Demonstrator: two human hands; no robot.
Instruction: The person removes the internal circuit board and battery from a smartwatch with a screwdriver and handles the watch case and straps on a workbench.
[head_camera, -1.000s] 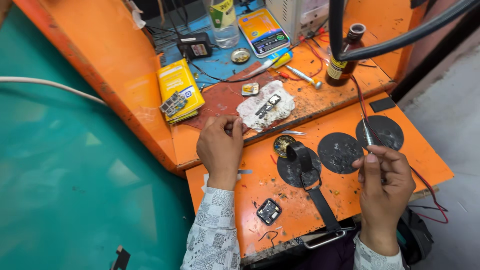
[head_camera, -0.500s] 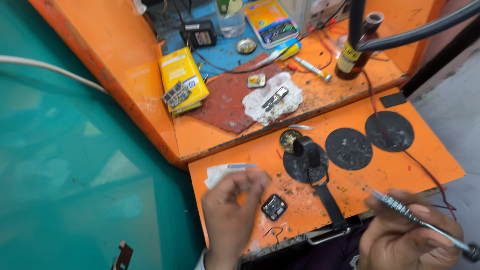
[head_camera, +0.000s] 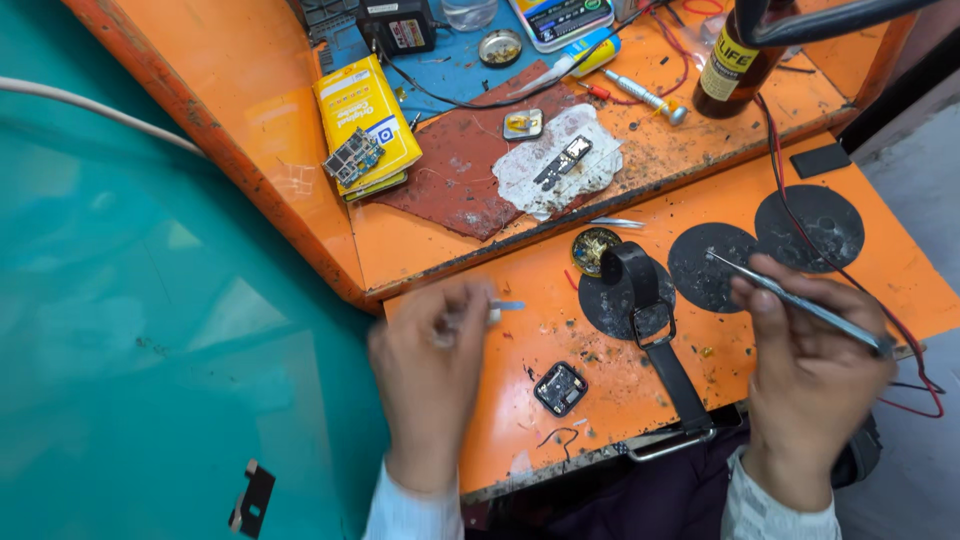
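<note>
Right hand (head_camera: 812, 372) clamped on thin metal probe (head_camera: 790, 298), tip pointing far-left over black round pad (head_camera: 712, 268). Left hand (head_camera: 432, 362) blurred, fingers pinched on small pale strip (head_camera: 505, 306). Small square black module (head_camera: 560, 388) on orange bench (head_camera: 620, 420), between hands, near black strap (head_camera: 665, 345).

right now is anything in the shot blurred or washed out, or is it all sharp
Head view: the left hand is smeared by motion blur, so what it pinches near the small blue-tipped tool cannot be told; the right hand and its thin metal rod are sharper; the orange bench, watch strap and small square module read crisp; light is even and soft, no harsh glare.
</note>
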